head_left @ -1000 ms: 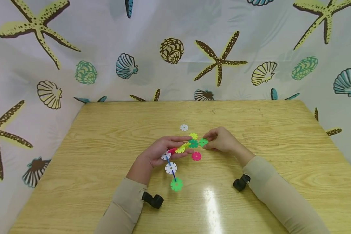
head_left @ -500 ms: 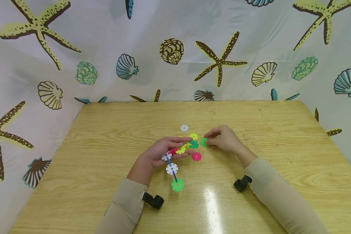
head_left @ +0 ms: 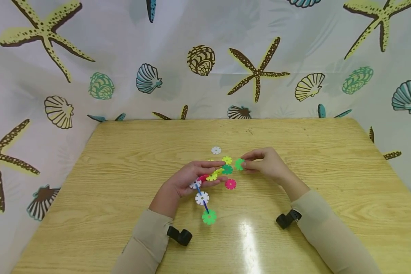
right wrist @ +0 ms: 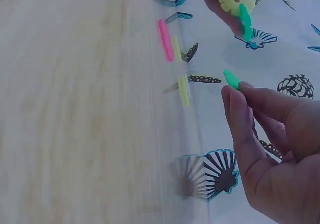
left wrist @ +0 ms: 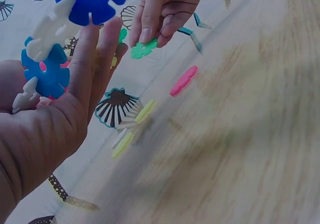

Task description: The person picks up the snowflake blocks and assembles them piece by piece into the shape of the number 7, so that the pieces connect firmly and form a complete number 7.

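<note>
My left hand (head_left: 188, 178) holds a chain of interlocking notched plastic discs (head_left: 202, 198), in white, blue, red, yellow and green. One end of the chain hangs towards me to a light green disc (head_left: 209, 217). The other end passes between the fingers to a dark green disc (head_left: 227, 169). In the left wrist view, a blue disc (left wrist: 97, 4) stands large before the fingers. My right hand (head_left: 268, 164) pinches a single light green disc (head_left: 239, 164) between thumb and fingers. A small gap separates it from the dark green one, as the right wrist view shows.
Loose discs lie on the wooden table (head_left: 123, 152) around the hands: a pink one (head_left: 230, 184), a yellow one (head_left: 227, 160) and a white one (head_left: 216, 150). Another yellow disc (head_left: 211, 160) is partly hidden behind the left hand. A patterned cloth (head_left: 178, 87) surrounds the table's back and sides.
My right hand has shifted slightly right and turned, and its light green disc has moved with it, a bit farther from the chain. The chain's hanging end has drifted slightly right.
</note>
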Demonstrator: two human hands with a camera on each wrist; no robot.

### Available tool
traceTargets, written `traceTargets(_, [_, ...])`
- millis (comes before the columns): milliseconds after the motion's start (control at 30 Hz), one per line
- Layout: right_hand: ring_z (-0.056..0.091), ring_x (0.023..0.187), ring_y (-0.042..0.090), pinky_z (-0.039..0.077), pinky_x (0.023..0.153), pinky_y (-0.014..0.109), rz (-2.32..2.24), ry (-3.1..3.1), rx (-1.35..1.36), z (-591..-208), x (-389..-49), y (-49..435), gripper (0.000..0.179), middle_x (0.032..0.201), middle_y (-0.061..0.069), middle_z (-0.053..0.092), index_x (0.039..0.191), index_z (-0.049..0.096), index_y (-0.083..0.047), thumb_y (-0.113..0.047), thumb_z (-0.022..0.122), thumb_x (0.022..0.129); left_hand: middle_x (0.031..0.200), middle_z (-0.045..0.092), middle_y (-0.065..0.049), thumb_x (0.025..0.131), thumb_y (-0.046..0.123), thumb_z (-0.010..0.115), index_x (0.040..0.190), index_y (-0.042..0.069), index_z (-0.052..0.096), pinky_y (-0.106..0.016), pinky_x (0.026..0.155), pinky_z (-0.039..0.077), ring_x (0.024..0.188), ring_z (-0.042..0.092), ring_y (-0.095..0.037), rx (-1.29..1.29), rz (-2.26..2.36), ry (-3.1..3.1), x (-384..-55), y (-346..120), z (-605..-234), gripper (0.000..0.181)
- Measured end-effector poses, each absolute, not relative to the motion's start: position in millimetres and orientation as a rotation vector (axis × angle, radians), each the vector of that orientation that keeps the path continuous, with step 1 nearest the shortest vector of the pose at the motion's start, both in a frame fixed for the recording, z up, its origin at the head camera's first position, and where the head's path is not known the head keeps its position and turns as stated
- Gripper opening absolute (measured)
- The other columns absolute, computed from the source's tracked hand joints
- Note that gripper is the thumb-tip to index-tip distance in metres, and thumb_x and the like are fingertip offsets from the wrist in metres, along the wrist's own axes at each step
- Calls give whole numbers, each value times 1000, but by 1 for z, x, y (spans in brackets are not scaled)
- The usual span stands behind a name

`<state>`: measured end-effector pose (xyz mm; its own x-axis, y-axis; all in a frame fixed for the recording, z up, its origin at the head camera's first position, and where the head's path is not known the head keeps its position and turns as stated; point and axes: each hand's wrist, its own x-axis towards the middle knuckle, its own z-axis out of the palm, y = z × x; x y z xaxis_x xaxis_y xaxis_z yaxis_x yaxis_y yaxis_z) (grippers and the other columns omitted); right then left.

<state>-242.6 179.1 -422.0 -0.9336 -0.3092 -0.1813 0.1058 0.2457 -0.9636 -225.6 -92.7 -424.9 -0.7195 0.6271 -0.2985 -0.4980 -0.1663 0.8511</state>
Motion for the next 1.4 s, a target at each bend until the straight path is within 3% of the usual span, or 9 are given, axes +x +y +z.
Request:
traceTargets(200, [73,88,17,60,86,39,-1799,2139,-188,-419,-236,178,30,110,15,63,120,66,8,-2,69,93,151,45,-24,106,5,41,150,-1,42,-24,89,58,125,62,-30,164,1937,1392,-225,-93,-425,44])
traceTargets(333, [74,86,15,60,86,38,-1850,2099,-202,-420,-232,176,31,109,11,65,121,65,10,-1,68,93,155,40,-21,106,6,41,150,-1,41,-24,89,57,134,52,-36,160,1933,1392,-224,-93,-424,44])
traceTargets(733, [73,85,13,61,82,30,-1953,1991,-250,-427,-229,177,32,106,5,69,122,61,14,2,66,93,157,36,-19,107,8,40,150,1,41,-23,89,57,137,48,-37,153,1936,1383,-224,-91,-426,44])
traceTargets(1000, [73,84,12,60,87,38,-1898,2046,-315,-423,-225,177,27,100,6,67,118,63,14,3,65,93,155,40,-21,107,6,38,150,-2,41,-24,88,58,113,68,-19,167,1931,1364,-224,-89,-426,44])
traceTargets(1233, [74,86,15,60,88,43,-1869,2095,-390,-423,-222,175,19,103,11,67,109,63,13,3,66,93,145,51,-21,105,7,44,146,-3,46,-27,88,58,105,71,-18,187,1909,1415,-222,-87,-425,43])
traceTargets(1400, [75,91,29,60,86,46,-1844,2141,-423,-420,-219,175,11,104,20,68,100,64,13,5,66,92,151,44,-20,104,6,46,145,-4,48,-29,89,58,103,72,-19,189,1881,1477,-221,-84,-423,42])
